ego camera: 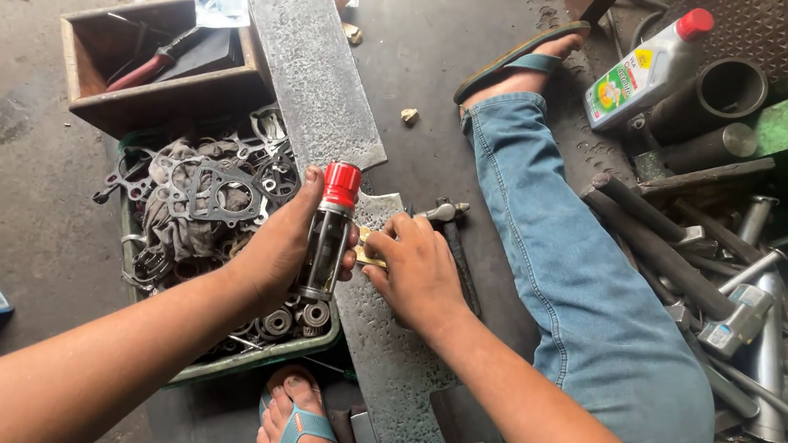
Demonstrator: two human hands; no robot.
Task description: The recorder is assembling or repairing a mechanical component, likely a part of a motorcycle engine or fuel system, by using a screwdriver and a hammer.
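Currently the left hand (274,250) is wrapped around a small dark bottle (326,246) with a red cap (342,184), holding it upright with the cap still fitted; nothing appears dispensed yet. The right hand (416,267) is curled, fingertips pinching a small brass-coloured part (366,255) just beside the bottle, over a long grey metal plate (318,87) on the floor. A hammer (445,213) lies touching the far side of the right hand.

Containers: a green tray (255,359) left of the plate holds gaskets (213,184), rags and bearings (294,318). A wooden box (159,95) beyond it holds red-handled pliers (152,64). A white bottle with a red cap (649,70) lies on its side near steel pipes (731,92), well apart.
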